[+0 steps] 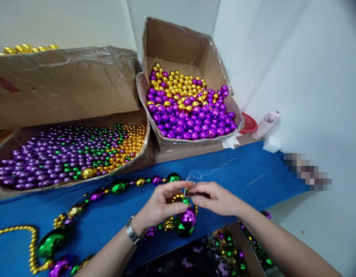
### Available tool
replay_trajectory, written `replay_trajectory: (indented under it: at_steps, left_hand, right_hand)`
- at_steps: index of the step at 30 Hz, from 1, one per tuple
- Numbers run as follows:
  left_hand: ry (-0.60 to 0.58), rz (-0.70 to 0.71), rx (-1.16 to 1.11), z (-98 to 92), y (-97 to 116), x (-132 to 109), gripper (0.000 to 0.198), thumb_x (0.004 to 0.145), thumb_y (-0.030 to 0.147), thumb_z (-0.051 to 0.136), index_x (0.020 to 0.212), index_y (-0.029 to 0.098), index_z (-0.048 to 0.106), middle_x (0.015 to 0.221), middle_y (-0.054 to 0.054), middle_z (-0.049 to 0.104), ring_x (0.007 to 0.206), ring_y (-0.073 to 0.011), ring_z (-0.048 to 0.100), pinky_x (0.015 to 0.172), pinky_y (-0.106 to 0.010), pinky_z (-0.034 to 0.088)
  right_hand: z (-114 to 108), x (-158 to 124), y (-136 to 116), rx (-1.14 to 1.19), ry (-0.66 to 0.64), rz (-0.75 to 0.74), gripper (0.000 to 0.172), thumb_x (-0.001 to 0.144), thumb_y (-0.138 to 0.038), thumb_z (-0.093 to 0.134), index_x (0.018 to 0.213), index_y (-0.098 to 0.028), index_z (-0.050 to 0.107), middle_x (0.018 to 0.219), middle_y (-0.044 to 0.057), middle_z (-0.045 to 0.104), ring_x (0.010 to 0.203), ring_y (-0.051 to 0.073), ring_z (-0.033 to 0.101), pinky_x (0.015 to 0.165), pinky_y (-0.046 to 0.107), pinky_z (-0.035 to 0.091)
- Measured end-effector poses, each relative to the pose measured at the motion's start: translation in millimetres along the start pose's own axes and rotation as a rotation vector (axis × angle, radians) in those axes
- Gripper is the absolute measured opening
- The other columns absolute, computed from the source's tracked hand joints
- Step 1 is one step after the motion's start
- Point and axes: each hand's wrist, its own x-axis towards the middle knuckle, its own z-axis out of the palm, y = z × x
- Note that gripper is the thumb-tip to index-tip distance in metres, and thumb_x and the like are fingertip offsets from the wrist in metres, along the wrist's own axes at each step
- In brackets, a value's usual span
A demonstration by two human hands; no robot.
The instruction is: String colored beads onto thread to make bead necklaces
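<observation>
My left hand [163, 203] and my right hand [214, 198] meet above the blue table [114, 215], fingertips together. They pinch a thin white thread [206, 173] and the end of a bead strand [108, 189] of purple, green and gold beads. A small green bead [185, 201] sits between the fingertips. Just below hang a large purple bead [188, 216] and a large green bead [183, 229]. The strand trails left across the table. A metal watch [132, 230] is on my left wrist.
A cardboard box [195, 50] of large purple and gold beads stands at the back. A flatter box [71, 154] of small purple, green and gold beads lies at left. Another box [224, 250] with finished strands sits below my right arm. White walls enclose the right side.
</observation>
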Motion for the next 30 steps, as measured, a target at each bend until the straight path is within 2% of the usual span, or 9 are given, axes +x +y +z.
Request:
replay_trajectory:
  at_steps: [10,15,21,23,26,30]
  left_hand:
    - [-0.001,-0.007,0.018,-2.2,-4,1,0.046,0.073,0.016,0.071,0.117,0.020,0.060,0.118,-0.010,0.063,0.103,-0.0236,0.059,0.081,-0.030,0.048]
    - [-0.005,-0.014,0.024,-3.1,-6,2,0.046,0.073,0.016,0.071,0.118,0.020,0.059,0.118,-0.010,0.063,0.099,-0.0224,0.061,0.077,-0.029,0.049]
    - [-0.011,-0.019,0.017,1.0,-4,2,0.047,0.073,0.015,0.071,0.119,0.020,0.059,0.119,-0.010,0.062,0.097,-0.0207,0.061,0.078,-0.028,0.050]
    - [0.022,-0.025,0.015,0.9,-2,1,0.046,0.073,0.016,0.071,0.118,0.020,0.059,0.121,-0.010,0.061,0.093,-0.0188,0.062,0.075,-0.026,0.051]
    - [0.111,-0.002,-0.045,-4.6,1,-1,0.046,0.073,0.015,0.071,0.118,0.022,0.059,0.129,-0.009,0.055,0.083,-0.0147,0.063,0.071,-0.024,0.052]
    - [0.216,0.058,-0.166,-16.2,7,-2,0.049,0.075,0.013,0.068,0.122,0.024,0.056,0.137,-0.009,0.047,0.081,-0.0138,0.064,0.071,-0.023,0.053]
  right_hand:
    - [-1,-1,-7,-0.169,0.026,-0.027,0.017,0.090,-0.031,0.054,0.096,-0.021,0.067,0.081,-0.001,0.063,0.074,0.012,0.057,0.065,0.023,0.041]
    - [-1,-2,-4,-0.194,0.033,-0.040,0.016,0.090,-0.029,0.054,0.097,-0.021,0.066,0.082,-0.001,0.063,0.074,0.011,0.058,0.065,0.022,0.042]
    - [10,-5,3,-0.217,0.116,-0.004,0.018,0.091,-0.032,0.052,0.097,-0.023,0.066,0.084,-0.003,0.065,0.075,0.010,0.061,0.066,0.020,0.046]
    - [6,-11,15,-0.256,0.194,0.047,0.025,0.095,-0.035,0.044,0.105,-0.024,0.064,0.093,-0.001,0.066,0.082,0.011,0.062,0.069,0.020,0.048]
    - [-12,-26,47,-0.395,0.377,0.189,0.035,0.097,-0.039,0.036,0.118,-0.021,0.058,0.104,0.005,0.064,0.090,0.015,0.061,0.076,0.026,0.049]
    - [-34,-53,95,-0.637,0.539,0.414,0.039,0.091,-0.042,0.045,0.108,-0.014,0.065,0.093,0.014,0.062,0.084,0.025,0.061,0.073,0.037,0.048]
